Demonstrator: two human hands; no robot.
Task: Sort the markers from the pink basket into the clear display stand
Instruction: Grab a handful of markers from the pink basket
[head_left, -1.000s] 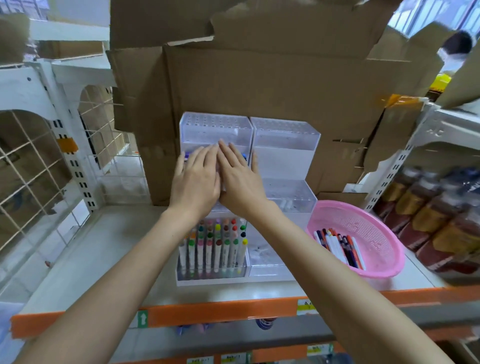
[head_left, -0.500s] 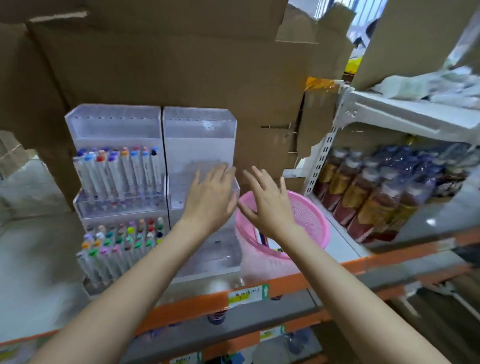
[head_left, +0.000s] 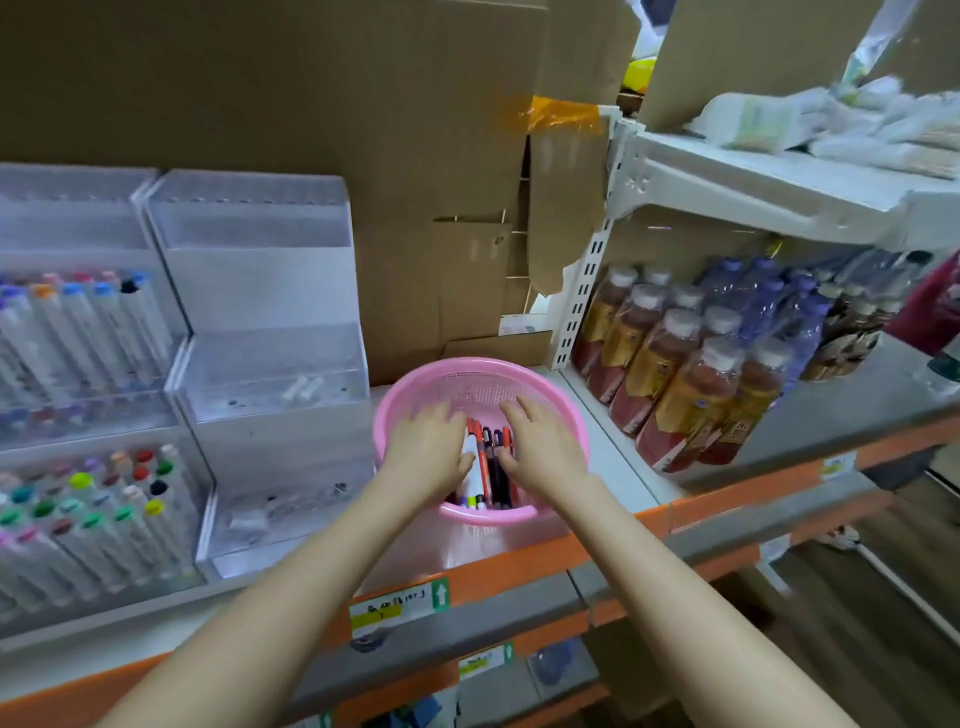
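So: the pink basket (head_left: 480, 364), a round mesh one, is parked on the shelf (head_left: 615, 460), just right of the clear display stand (head_left: 270, 291) and close to the front edge. A small bunch of markers (head_left: 485, 467) is laid in it side by side, pointing front to back: one white, a couple orange-red, the rest dark. The stand is stepped in tiers and built from two units set side by side. The left unit (head_left: 78, 218) is packed with white-bodied stand markers (head_left: 104, 332), coloured caps up, leaned back.
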